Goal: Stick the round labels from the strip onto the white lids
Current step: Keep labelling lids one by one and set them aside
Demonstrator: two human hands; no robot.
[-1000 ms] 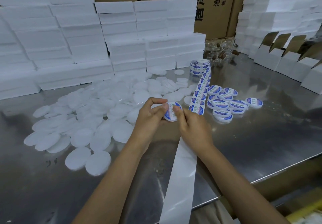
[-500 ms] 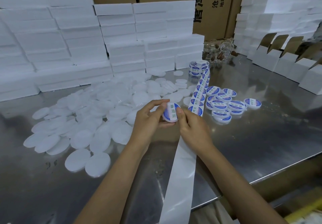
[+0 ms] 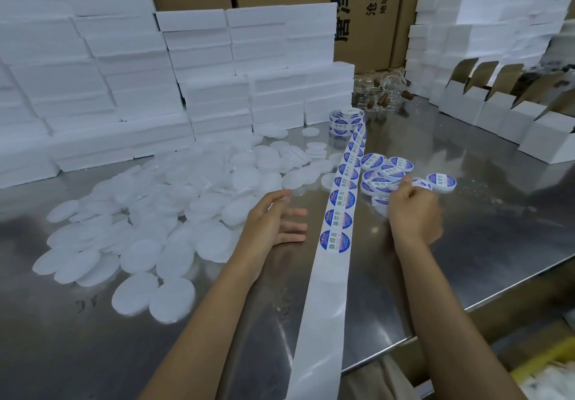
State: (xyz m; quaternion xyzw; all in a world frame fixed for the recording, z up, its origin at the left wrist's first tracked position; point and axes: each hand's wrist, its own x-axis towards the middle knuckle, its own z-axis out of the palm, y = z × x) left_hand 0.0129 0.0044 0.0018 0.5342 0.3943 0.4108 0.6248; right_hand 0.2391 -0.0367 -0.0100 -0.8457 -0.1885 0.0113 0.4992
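My right hand (image 3: 413, 213) is over the labelled lids (image 3: 385, 172), fingers curled, thumb and forefinger at the edge of one lid in the cluster. Cannot tell whether that grip is closed on the lid or only touching it; the knuckles hide the contact. My left hand (image 3: 273, 222) lies flat on the counter (image 3: 466, 244), fingers straight and relaxed, grip wide, nothing in it.

The label strip (image 3: 340, 213) runs between my two hands, from the roll (image 3: 345, 121) beyond them down past the counter edge. Nearest full label sits just beside my left fingertips; below it the backing is bare.

Bare white lids (image 3: 174, 213) are heaped just beyond and outward of my left hand, several overlapping.

Risks, as I judge them:
- Right hand nudging the cluster, so lids slide onto each other and scuff fresh labels.
- Left hand picking two stacked lids at once, since they overlap.
- Loose backing hanging off the edge dragging the strip askew.
- Label creasing or landing off-centre if peeled one-handed.
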